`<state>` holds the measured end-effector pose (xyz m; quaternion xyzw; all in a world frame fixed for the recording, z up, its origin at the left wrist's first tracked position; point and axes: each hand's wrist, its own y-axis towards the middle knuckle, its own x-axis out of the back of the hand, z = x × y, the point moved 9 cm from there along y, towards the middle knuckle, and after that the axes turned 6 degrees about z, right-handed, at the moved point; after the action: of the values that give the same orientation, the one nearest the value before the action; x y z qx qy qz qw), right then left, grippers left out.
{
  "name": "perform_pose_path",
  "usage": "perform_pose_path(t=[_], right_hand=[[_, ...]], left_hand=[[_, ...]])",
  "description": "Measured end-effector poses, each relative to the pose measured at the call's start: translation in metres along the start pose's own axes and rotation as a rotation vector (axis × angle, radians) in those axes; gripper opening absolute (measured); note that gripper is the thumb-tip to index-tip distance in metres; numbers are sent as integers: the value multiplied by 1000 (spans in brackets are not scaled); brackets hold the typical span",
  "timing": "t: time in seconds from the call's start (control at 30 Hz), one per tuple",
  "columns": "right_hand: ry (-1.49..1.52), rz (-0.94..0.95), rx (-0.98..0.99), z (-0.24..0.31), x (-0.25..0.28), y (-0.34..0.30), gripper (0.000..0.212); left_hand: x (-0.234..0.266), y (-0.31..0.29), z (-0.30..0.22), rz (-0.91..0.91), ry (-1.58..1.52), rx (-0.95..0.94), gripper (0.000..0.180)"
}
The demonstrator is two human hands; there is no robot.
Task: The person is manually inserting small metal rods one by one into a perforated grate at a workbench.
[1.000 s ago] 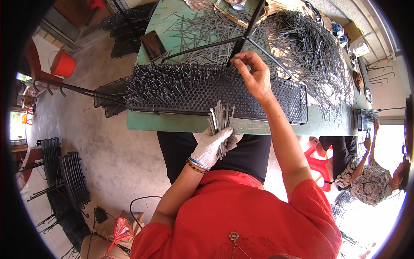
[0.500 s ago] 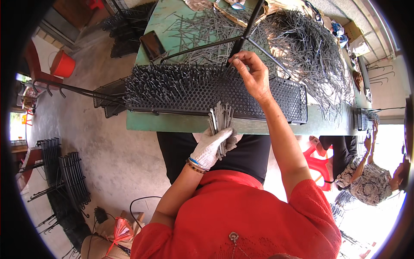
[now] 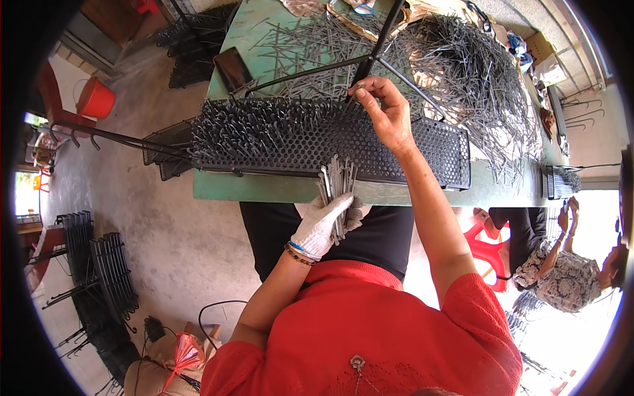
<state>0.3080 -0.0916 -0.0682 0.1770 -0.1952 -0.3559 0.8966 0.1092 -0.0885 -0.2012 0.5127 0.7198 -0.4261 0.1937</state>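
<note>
My left hand (image 3: 320, 228), in a white knit glove, is closed round a bundle of thin grey metal strips (image 3: 339, 178) that fan out at the top. Just beyond it lies a long black perforated metal rack (image 3: 422, 148) along the table's near side. Its left half bristles with upright metal strips (image 3: 257, 129); bare holes show on the right half. Above the rack's middle, my bare right hand (image 3: 388, 119) pinches a thin metal strip between thumb and forefinger. The strip's lower part slants toward the holes and is hard to make out against the dark metal.
Loose metal strips (image 3: 469, 66) are heaped across the green table (image 3: 264, 188). A black rod frame (image 3: 380, 49) rises behind the rack, and a dark phone-like slab (image 3: 232, 70) lies at the far left. At right, another person (image 3: 561, 274) works at a similar rack.
Almost nothing differs: my right hand stays pinched above the rack and my left hand keeps the bundle. At far right, the other person's raised hand has lowered slightly.
</note>
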Motion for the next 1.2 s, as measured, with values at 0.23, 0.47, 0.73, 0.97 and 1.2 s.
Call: perform_pose_path(t=[0.23, 0.47, 0.73, 0.97, 1.2], right_hand=[[-29, -41, 18, 4, -3, -8, 10], [3, -75, 41, 3, -1, -14, 9], [-220, -67, 108, 20, -9, -12, 9], [-230, -174, 77, 11, -2, -22, 12], [-574, -128, 184, 29, -16, -19, 22]], left_hand=[[5, 4, 4, 52, -13, 3, 13], [0, 1, 0, 1, -1, 10, 14], [4, 2, 2, 35, 2, 5, 14], [3, 1, 1, 21, -5, 8, 14], [3, 0, 1, 2, -12, 6, 14]])
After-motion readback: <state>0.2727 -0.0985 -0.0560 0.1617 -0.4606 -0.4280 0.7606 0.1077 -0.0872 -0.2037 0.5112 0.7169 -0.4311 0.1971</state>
